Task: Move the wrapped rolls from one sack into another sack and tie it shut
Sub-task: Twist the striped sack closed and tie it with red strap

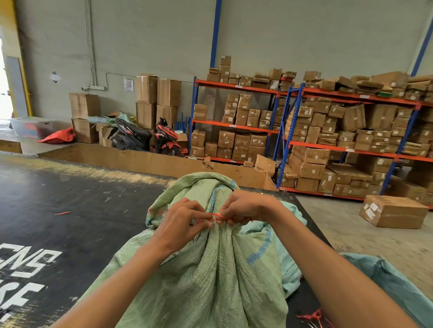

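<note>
Both hands pinch a red tie (217, 215) at the gathered neck of a green woven sack (205, 275).

The left hand (183, 224) and right hand (243, 209) work atop a black platform (59, 206); bare platform lies left, its edge and a second sack (391, 283) right.

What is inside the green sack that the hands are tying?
Nothing inside shows. The green sack is gathered at its neck, where both hands pinch a red string. The woven cloth hides whatever it holds.

Left hand (183, 222) and right hand (243, 209) pinch a red string (217, 215) at the green sack (205, 275) gathered neck.
</note>
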Demonstrator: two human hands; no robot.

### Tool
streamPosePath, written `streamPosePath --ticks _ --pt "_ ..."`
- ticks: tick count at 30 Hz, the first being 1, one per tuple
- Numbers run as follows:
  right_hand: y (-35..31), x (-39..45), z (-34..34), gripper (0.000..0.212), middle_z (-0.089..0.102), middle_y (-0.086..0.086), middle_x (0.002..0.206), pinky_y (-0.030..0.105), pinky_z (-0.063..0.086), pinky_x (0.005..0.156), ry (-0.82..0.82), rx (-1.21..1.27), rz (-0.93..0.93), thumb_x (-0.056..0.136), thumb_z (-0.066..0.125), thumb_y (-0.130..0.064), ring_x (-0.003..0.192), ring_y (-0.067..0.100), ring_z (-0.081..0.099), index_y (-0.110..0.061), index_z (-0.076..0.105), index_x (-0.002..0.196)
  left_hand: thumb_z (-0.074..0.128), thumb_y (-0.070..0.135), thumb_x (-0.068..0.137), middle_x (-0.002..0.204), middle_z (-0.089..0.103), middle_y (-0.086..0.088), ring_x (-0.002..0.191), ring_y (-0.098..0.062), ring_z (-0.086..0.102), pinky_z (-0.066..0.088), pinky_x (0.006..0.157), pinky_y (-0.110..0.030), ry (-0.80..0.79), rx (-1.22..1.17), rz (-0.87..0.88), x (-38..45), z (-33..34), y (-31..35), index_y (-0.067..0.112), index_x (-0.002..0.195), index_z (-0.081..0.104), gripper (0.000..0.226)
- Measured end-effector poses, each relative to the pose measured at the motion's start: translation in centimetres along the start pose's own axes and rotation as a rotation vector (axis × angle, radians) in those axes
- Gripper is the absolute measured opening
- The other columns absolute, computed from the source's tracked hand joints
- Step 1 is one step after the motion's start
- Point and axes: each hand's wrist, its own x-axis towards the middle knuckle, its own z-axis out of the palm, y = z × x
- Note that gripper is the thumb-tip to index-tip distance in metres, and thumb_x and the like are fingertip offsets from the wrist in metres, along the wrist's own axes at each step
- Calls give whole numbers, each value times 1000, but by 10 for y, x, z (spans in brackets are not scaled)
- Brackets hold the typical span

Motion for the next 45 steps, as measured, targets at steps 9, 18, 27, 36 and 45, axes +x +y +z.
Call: streamPosePath --ticks 9,18,27,36,45 --pt "16 -6 3 19 68 5 75 24 33 49 195 17 -134 92 69 -29 56 11 44 -14 78 97 80 21 80 90 72 15 91 -3 65 47 85 -22 30 -230 -173 2 -2 -1 22 80 80 2" --pt "57 -15 23 7 70 6 79 36 48 64 460 -73 -392 88 73 -21 68 17 59 -15 71 87 43 -3 90 74 68 -11 71 -20 58 50 59 -23 -54 -813 -651 -1 -8 -8 3 71 55 24" --pt "102 -24 38 11 43 -13 49 19 31 54 599 -55 -349 90 70 -22 48 4 37 -20 66 79 34 8 99 57 40 -1 54 -17 56 60 84 -42 260 -1581 -927 -18 -3 -15 15 68 37 32" --pt "93 -18 42 16 44 -11 45 22 24 50 725 -243 -336 85 74 -43 47 8 40 -29 72 76 73 6 86 54 51 20 51 2 47 34 55 -11 -235 -161 -126 -6 -6 -2 11 100 53 25" --pt "85 -20 44 17 49 -14 45 17 26 50 658 -196 -342 85 72 -47 45 6 41 -30 76 83 71 31 88 88 70 9 80 -7 64 54 74 -28 -322 227 62 1 -4 -2 23 97 76 13"
